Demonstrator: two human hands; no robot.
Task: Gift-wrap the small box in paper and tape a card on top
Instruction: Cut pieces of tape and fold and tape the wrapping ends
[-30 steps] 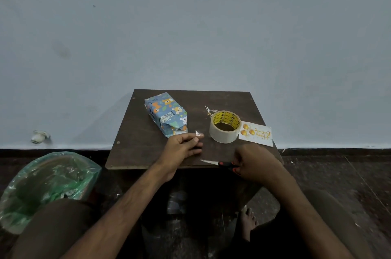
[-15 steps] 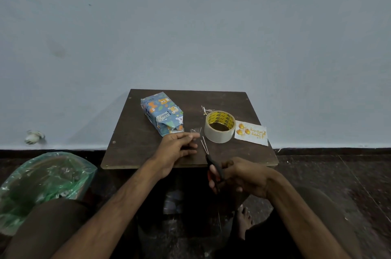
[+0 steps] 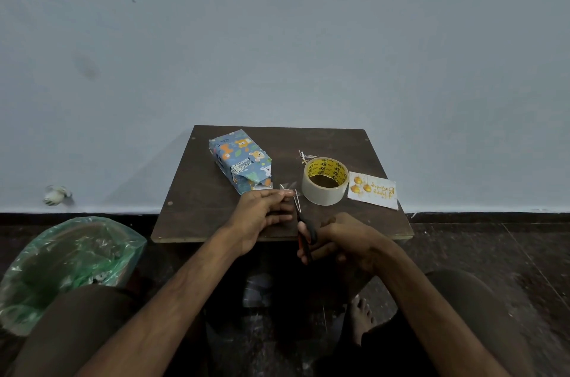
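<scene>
The box wrapped in blue animal-print paper lies on the dark wooden table, left of centre. A roll of clear tape stands to its right, and a white birthday card lies beyond the roll near the table's right edge. My left hand pinches a small clear piece of tape just in front of the box. My right hand grips scissors at the table's front edge, blades pointing up at the tape piece.
A bin lined with a green plastic bag stands on the floor at the left. Small scraps lie behind the tape roll. A grey wall rises right behind the table. My knees and a bare foot show below the table.
My right hand has picked the scissors up off the table edge, turned the blades upward and brought them to the tape piece held by my left hand.
</scene>
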